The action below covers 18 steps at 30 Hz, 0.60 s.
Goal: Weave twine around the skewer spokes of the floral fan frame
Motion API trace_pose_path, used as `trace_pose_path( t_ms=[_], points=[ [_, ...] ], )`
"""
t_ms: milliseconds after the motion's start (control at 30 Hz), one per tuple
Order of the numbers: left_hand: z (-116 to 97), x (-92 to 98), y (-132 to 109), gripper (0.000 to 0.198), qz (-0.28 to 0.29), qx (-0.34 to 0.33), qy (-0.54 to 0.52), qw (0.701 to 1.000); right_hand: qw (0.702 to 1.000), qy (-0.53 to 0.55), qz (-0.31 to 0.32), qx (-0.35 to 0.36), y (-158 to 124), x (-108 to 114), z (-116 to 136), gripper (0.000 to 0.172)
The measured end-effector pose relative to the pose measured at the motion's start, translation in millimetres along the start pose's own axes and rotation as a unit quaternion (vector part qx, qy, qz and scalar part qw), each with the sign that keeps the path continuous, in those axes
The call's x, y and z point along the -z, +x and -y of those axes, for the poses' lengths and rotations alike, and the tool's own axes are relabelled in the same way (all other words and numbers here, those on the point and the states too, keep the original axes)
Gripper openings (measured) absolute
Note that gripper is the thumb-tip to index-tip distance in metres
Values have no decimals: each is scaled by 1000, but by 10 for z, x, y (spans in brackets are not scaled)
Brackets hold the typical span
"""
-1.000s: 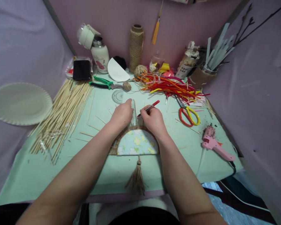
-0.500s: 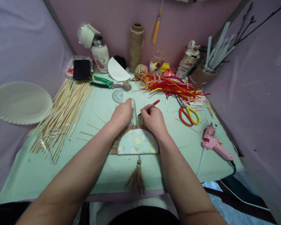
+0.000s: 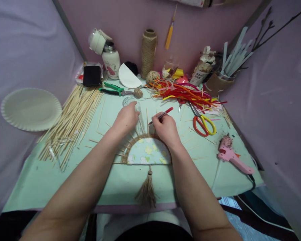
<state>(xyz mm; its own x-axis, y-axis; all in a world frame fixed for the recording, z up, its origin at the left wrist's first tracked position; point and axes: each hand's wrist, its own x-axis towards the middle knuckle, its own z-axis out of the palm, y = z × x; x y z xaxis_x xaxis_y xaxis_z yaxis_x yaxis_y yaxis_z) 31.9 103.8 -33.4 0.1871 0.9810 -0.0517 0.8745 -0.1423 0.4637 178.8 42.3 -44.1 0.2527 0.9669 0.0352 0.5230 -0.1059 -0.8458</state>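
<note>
My left hand is closed on a clear ruler, which lies tilted above the arched edge of a half-round piece. That half-round piece has blue floral fabric and a brown twine-wrapped rim, with thin sticks radiating outward. A twine tassel hangs from its straight edge. In my right hand is a red pen, its dark tip pointing down-left beside an upright thin stick. Part of the rim's right side is hidden behind my right hand and wrist.
Bamboo sticks and a paper plate lie left. Pliers, a protractor, a twine spool and red and orange strips are behind. Scissors and a pink glue gun lie right.
My left hand has shifted left with the ruler, which now leans away from the upright stick. My right hand keeps its hold on the pen. The camera view has shifted slightly.
</note>
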Motion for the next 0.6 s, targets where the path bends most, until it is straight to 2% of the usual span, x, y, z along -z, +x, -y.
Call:
trace_pose_path(
  t_ms=[267,600],
  points=[
    [72,79,-107,56,-3,42,-18,999,1000,17,12,10,-25,-2,29,20],
    [73,51,-113,56,9,39,-32,999,1000,13,20,6,-39,4,48,21]
  ],
)
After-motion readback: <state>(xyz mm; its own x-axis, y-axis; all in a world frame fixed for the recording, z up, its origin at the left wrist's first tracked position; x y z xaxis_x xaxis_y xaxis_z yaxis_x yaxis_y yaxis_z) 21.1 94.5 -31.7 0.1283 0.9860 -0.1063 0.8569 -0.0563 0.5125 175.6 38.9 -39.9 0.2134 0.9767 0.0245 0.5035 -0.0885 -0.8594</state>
